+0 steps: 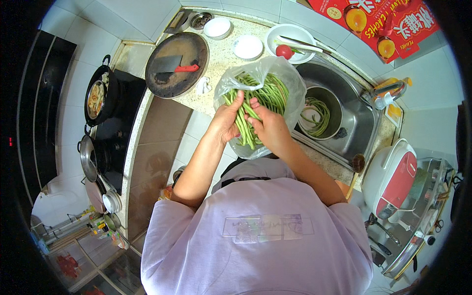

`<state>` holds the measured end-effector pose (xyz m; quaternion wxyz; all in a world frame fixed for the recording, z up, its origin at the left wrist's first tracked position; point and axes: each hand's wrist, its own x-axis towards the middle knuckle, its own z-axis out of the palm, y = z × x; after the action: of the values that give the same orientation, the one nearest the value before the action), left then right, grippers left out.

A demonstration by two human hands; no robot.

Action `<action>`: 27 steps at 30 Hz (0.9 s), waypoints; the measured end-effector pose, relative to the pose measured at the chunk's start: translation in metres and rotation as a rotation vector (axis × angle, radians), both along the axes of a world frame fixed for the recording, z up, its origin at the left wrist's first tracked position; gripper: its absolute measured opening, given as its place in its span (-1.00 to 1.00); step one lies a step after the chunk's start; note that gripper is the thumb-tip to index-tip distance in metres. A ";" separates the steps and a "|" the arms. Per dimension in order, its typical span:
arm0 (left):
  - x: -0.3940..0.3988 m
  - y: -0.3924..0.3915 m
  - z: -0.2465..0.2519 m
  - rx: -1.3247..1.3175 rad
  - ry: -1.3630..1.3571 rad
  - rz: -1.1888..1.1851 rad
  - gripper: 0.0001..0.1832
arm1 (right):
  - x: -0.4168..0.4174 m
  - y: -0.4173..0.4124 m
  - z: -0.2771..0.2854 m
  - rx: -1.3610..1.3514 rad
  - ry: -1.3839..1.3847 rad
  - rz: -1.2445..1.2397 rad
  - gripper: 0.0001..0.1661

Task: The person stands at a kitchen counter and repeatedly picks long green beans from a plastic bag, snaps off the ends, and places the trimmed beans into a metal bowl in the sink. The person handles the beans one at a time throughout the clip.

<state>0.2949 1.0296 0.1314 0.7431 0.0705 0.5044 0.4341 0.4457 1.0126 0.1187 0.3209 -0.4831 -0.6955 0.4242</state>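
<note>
A clear plastic bag full of long green beans lies at the counter's front edge, beside the sink. Over its opening, my left hand holds a bunch of long beans with the thumb on top. My right hand grips the same bunch from the other side, fingers curled around some stalks. The bean ends hang down between both hands. To the right, a coil of long beans rests inside a metal pot in the stainless steel sink.
A cleaver lies on a round wooden chopping board. Behind are white bowls and a white basin holding a tomato. A wok stands on the hob at left. A rice cooker sits at right.
</note>
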 end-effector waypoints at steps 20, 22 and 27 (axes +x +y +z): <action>-0.015 0.013 0.015 0.082 -0.389 0.096 -0.80 | 0.057 0.043 -0.057 0.213 -0.153 -0.011 -0.74; -0.010 0.013 0.015 0.072 -0.383 0.103 -0.81 | 0.048 0.076 -0.085 -0.107 -0.527 0.037 -0.71; -0.005 0.008 0.015 0.128 -0.373 0.066 -0.89 | 0.059 0.099 -0.139 -0.305 -0.660 -0.065 -0.65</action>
<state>0.2900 1.0372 0.1464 0.8030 0.0193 0.3313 0.4951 0.5047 1.1120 -0.0202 0.0169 -0.6581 -0.6747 0.3337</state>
